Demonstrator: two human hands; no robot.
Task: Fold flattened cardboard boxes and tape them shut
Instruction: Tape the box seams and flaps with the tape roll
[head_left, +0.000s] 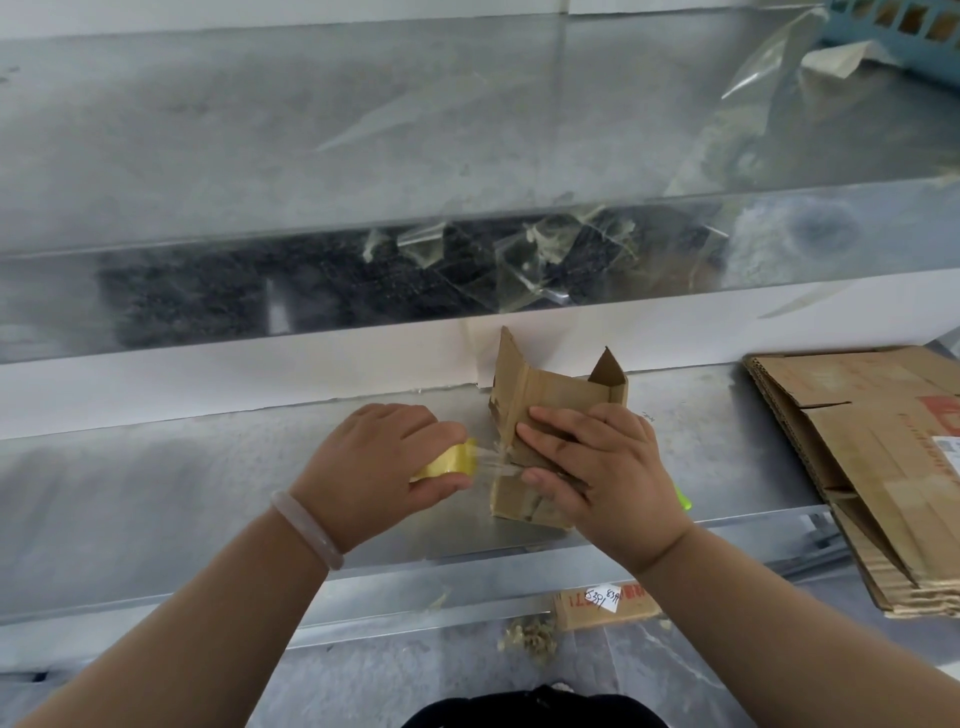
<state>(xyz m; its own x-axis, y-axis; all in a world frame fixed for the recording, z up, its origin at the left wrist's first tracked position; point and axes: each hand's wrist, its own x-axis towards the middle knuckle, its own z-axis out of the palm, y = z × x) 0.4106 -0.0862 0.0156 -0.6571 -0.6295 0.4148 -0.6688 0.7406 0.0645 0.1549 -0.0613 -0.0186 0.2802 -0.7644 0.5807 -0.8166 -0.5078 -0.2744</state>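
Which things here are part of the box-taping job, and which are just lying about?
Job: small cardboard box under the right hand; yellow tape roll gripped by the left hand; stack of flattened cardboard at right.
Lying about: blue basket; tape scraps on the shelf edge; labelled cardboard piece on the floor.

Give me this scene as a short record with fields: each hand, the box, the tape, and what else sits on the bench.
Left hand: holds yellow roll of clear tape
Tape strip: stretched from the roll to the box's left edge
Right hand: straight fingers press down on small brown cardboard box
Box: on grey metal bench, far flaps upright
Right of box: stack of flattened brown cardboard boxes
Top right: blue plastic basket
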